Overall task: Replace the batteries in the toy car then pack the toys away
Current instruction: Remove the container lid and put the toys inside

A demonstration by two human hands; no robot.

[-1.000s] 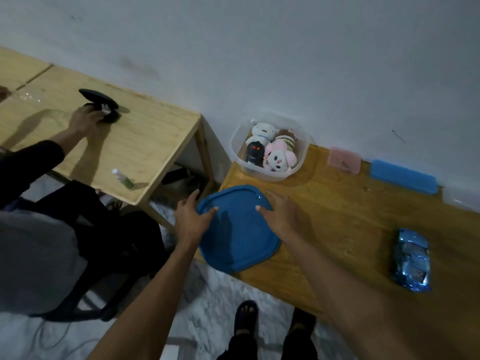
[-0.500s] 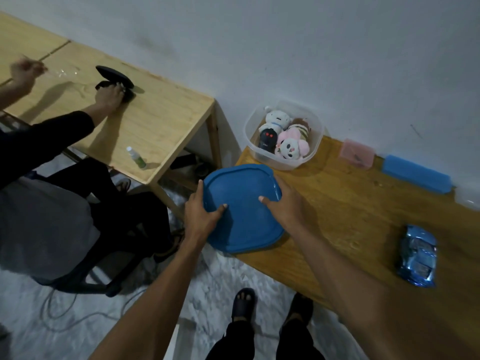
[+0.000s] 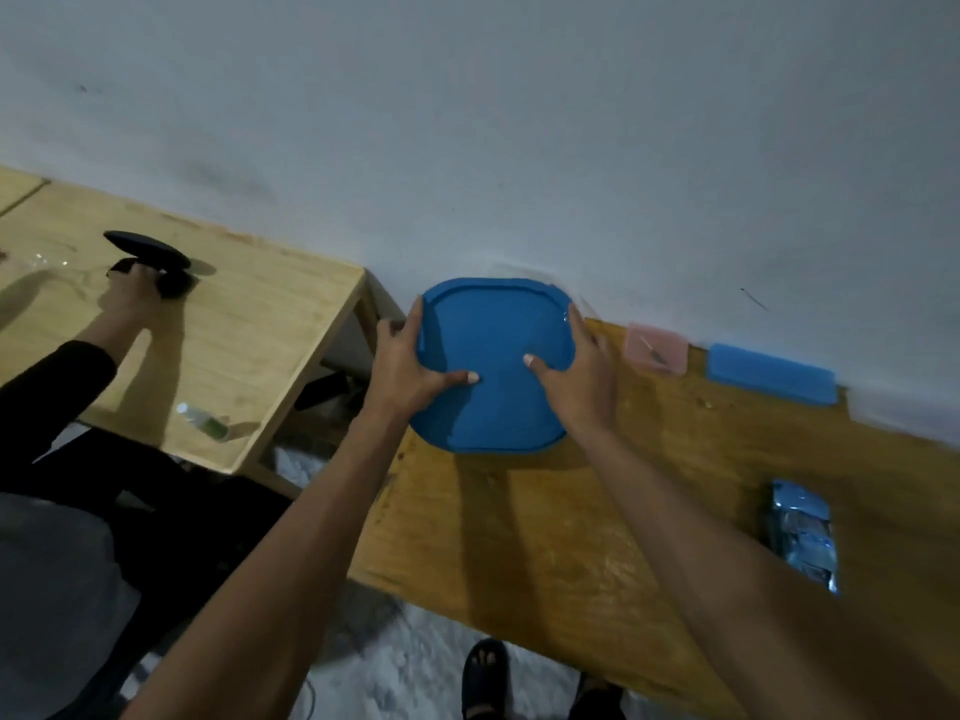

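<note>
The blue lid [image 3: 493, 366] has moved from the bench [image 3: 597, 511] edge up to the wall, where it now covers the toy container completely. The left hand [image 3: 405, 366] and right hand [image 3: 582, 376] grip its two sides, fingers curled over the rim, thumbs on top. The blue toy car [image 3: 802, 535] stays at the right.

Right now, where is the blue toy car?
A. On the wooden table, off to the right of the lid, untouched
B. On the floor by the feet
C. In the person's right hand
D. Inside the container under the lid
A: the blue toy car lies on the wooden table, apart from the blue lid, which the left hand and right hand both grip at its edges.
</note>
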